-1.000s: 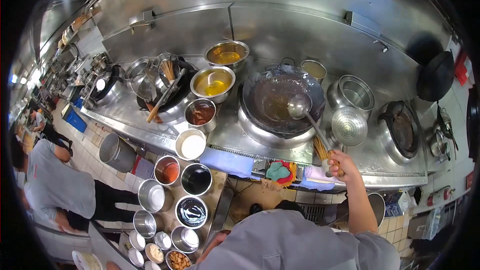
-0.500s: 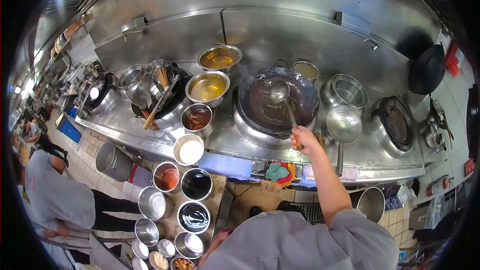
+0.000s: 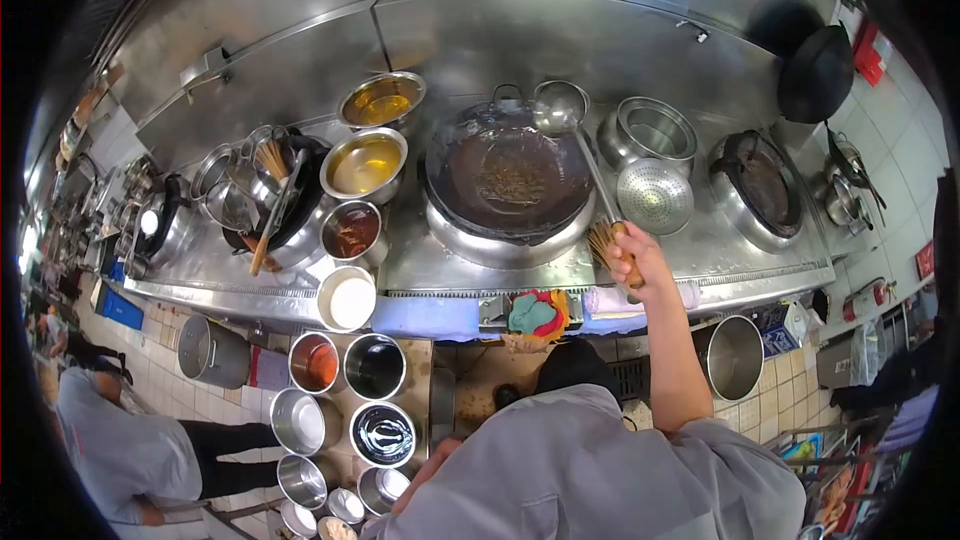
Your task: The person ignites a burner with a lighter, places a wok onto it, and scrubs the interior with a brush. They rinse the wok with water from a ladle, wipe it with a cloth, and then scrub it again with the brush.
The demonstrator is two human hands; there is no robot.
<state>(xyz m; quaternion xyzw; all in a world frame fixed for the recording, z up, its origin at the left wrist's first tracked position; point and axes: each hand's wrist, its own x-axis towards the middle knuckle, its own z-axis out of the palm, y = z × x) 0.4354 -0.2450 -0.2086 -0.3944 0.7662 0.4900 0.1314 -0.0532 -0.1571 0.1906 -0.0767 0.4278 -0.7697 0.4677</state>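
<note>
My right hand (image 3: 640,258) is closed round the wooden handle of a long ladle (image 3: 561,107). The ladle's bowl is at the back right of the large wok (image 3: 510,175), over a small metal pot. Some dark liquid and brownish bits lie in the wok's bottom. Beside my right hand are a bamboo brush (image 3: 603,240) and a perforated strainer (image 3: 655,197). My left hand (image 3: 432,470) is low beside my body, near the metal pots, mostly hidden by my sleeve; its fingers cannot be made out.
Bowls of yellow liquid (image 3: 365,164) and a pot of red sauce (image 3: 352,230) stand left of the wok. Sauce pots (image 3: 383,433) cover the lower cart. Another wok (image 3: 757,190) sits at the right. A person in grey (image 3: 130,435) stands at the lower left.
The ladle has left the wok's middle and moved to its back right edge. My right hand has moved right with it. The view has shifted, and less liquid shows in the wok.
</note>
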